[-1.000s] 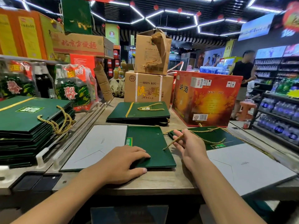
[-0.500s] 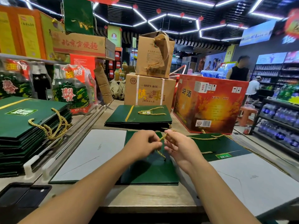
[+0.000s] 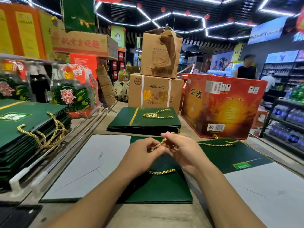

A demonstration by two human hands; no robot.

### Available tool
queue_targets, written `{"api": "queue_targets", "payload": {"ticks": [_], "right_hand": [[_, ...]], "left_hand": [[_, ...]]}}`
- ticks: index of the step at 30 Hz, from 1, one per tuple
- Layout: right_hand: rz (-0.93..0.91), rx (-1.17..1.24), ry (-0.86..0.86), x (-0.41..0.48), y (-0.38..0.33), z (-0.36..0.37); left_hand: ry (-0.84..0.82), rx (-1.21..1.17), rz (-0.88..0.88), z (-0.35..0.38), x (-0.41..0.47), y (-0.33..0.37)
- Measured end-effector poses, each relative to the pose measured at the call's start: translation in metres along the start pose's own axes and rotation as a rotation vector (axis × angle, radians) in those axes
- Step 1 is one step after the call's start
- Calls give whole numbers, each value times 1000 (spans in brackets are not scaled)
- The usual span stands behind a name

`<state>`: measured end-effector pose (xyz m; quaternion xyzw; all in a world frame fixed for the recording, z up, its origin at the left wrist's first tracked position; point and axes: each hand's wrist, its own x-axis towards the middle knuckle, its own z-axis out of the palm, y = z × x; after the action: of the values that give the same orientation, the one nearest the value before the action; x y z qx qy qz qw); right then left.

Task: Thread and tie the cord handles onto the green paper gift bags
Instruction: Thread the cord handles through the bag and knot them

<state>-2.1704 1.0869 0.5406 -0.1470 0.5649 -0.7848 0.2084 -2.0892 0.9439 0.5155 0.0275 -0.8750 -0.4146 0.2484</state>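
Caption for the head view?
Left hand and right hand pinch a gold cord over a flat green bag; a stack of corded bags lies at left.

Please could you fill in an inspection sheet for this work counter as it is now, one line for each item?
Surface: beige counter, with bags lying flat on it.
Job's things: gold cord is held above a flat green bag, and part of it lies on the bag; left stack and rear stack already have cords; right bag has loose cords on it.
Clutter: red carton; two stacked brown cartons; wrapped bottle packs at the left.
Hands: left hand and right hand both pinch the gold cord.
Cables: nothing seen.
Surroundings: shop shelves of bottles at the right; a person in a black top beyond the red carton.
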Motion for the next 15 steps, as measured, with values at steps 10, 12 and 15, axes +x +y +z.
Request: {"api": "queue_targets", "payload": {"ticks": [10, 12, 15], "right_hand": [[-11, 185, 218, 8, -10, -25], [-25, 163, 218, 8, -9, -27], [-44, 70, 163, 6, -3, -25]], "left_hand": [[-138, 182, 11, -4, -7, -5], [-117, 191, 0, -5, -8, -5], [-54, 131, -28, -5, -7, -3]]}}
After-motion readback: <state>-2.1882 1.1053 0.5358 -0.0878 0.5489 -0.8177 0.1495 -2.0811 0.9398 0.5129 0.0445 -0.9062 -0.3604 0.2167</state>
